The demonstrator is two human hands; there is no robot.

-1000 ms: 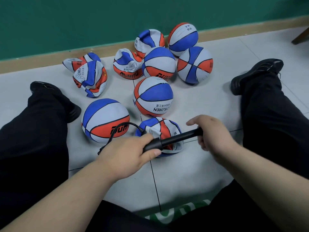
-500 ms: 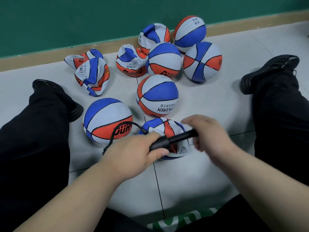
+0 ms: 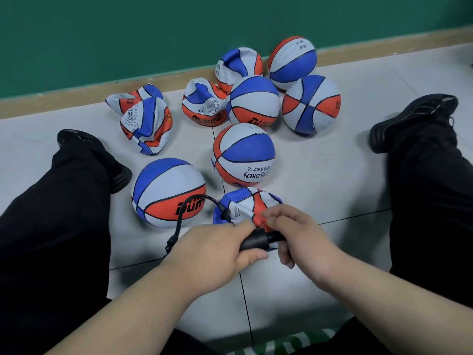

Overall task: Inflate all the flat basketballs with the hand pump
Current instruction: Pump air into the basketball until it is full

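Note:
A black hand pump (image 3: 258, 240) lies between my hands just above the floor. My left hand (image 3: 217, 254) grips its barrel and my right hand (image 3: 299, 237) grips its handle, pushed in close to the barrel. The pump's black hose (image 3: 179, 226) loops up to a flat red, white and blue basketball (image 3: 245, 206) right behind my hands. Several round balls lie beyond, among them one (image 3: 169, 193) at the left and one (image 3: 243, 155) in the middle. Several more crumpled flat balls, such as one (image 3: 148, 124), sit near the wall.
My legs in black trousers and black shoes (image 3: 414, 119) spread to either side of the balls on the grey tiled floor (image 3: 332, 180). A green wall (image 3: 128, 34) with a wooden skirting runs behind the balls.
My right hand has pushed the pump handle in toward my left hand, so the visible shaft is much shorter. The camera view shifted slightly downward.

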